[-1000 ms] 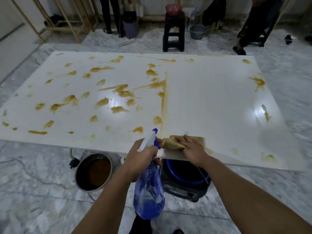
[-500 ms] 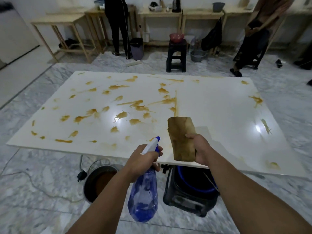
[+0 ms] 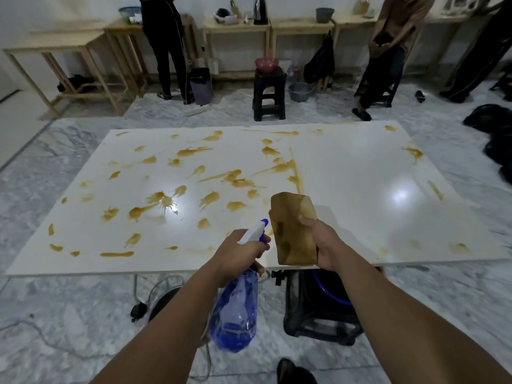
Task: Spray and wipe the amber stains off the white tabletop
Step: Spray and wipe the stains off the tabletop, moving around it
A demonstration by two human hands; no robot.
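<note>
A large white tabletop (image 3: 360, 167) lies low over the marble floor. Amber stains (image 3: 194, 152) cover its left half, and a long amber streak (image 3: 296, 173) runs down the middle; a few faint marks sit on the right side. My left hand (image 3: 238, 253) grips a blue spray bottle (image 3: 235, 309) by its white trigger head, nozzle toward the table, over the near edge. My right hand (image 3: 321, 243) holds a stained brown cloth (image 3: 293, 228) upright in the air above the near edge.
Under the near edge stand a black stool holding a blue-rimmed bucket (image 3: 324, 300) and a dark pot (image 3: 163, 303) with a cable. Beyond the table are a black stool (image 3: 268, 92) with a red bowl, wooden benches (image 3: 235, 26), and three standing people (image 3: 169, 45).
My right hand lifted the cloth off the table's near edge and now holds it up in the air. The view tilted up, showing more of the room. The bottle stayed in my left hand.
</note>
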